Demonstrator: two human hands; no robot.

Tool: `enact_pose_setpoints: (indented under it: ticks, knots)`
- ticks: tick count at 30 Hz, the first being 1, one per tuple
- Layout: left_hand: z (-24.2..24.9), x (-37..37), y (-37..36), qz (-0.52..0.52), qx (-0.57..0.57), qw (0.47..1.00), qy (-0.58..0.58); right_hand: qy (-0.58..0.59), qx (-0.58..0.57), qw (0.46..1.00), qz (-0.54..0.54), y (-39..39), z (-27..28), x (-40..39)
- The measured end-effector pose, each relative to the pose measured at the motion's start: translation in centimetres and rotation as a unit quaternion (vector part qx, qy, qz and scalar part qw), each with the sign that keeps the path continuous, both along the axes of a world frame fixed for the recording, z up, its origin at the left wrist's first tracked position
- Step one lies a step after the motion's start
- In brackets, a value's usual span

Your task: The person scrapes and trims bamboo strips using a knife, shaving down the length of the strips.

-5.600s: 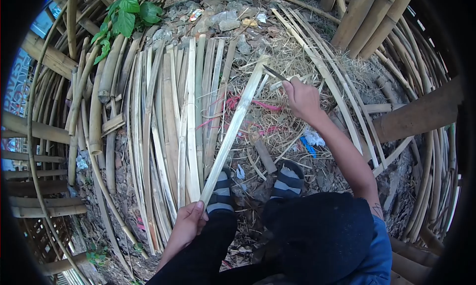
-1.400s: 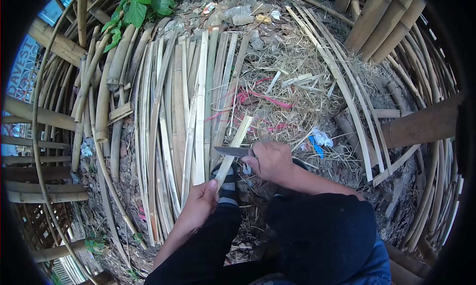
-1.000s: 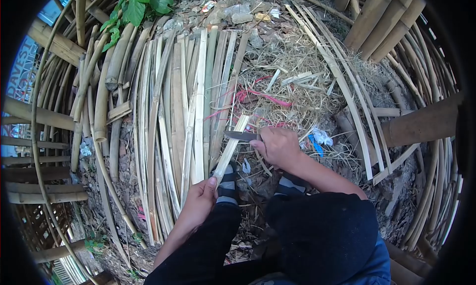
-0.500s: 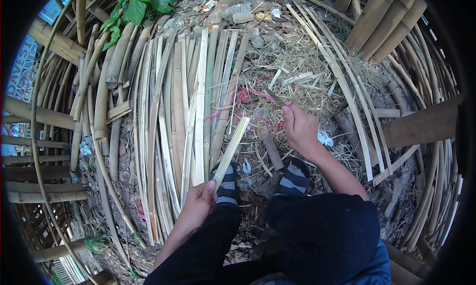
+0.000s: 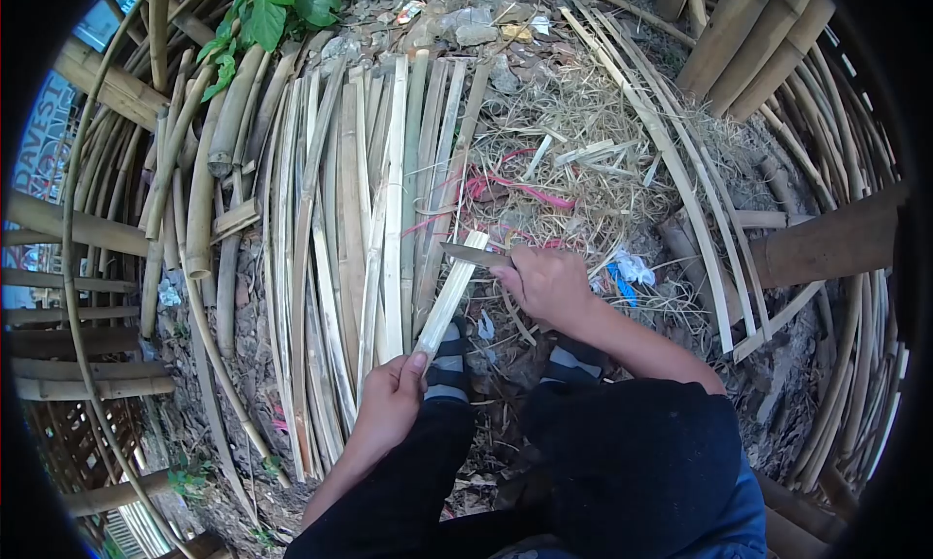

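Note:
My left hand [image 5: 391, 394] grips the lower end of a short, pale bamboo strip [image 5: 449, 301], which slants up and to the right. My right hand [image 5: 552, 285] is closed round the handle of a knife [image 5: 476, 256]. The blade points left and lies across the strip near its upper end. My fingers hide the knife's handle. Just left of the strip, long split bamboo slats [image 5: 391, 209] lie side by side on the ground. Pink plastic twine [image 5: 496, 182] lies above my right hand among the shavings.
Bamboo shavings [image 5: 583, 122] cover the ground ahead. Long curved slats [image 5: 671, 160] lie at the right, beside a thick bamboo pole [image 5: 826, 243]. Bamboo poles [image 5: 199, 209] are stacked at the left near a green leafy plant [image 5: 267, 10]. My sandalled feet [image 5: 447, 360] are below the strip.
My right hand has come left and down with the knife, and the blade now crosses the strip's upper part. My left hand has stayed nearly in place, still holding the strip.

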State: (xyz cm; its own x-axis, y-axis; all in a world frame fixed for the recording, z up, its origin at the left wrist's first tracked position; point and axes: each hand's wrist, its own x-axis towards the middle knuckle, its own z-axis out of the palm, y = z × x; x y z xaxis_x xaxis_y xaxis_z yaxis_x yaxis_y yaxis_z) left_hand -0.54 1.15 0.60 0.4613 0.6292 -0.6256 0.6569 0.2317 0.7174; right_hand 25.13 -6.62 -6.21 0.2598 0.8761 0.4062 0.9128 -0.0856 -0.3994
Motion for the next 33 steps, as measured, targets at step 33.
enact_pose_setpoints:
  ticks: [33]
  knots:
    - [-0.6, 1.9, -0.4, -0.112, 0.393, 0.912, -0.030, -0.040, -0.008, 0.999, -0.014, 0.7, 0.5, -2.3]
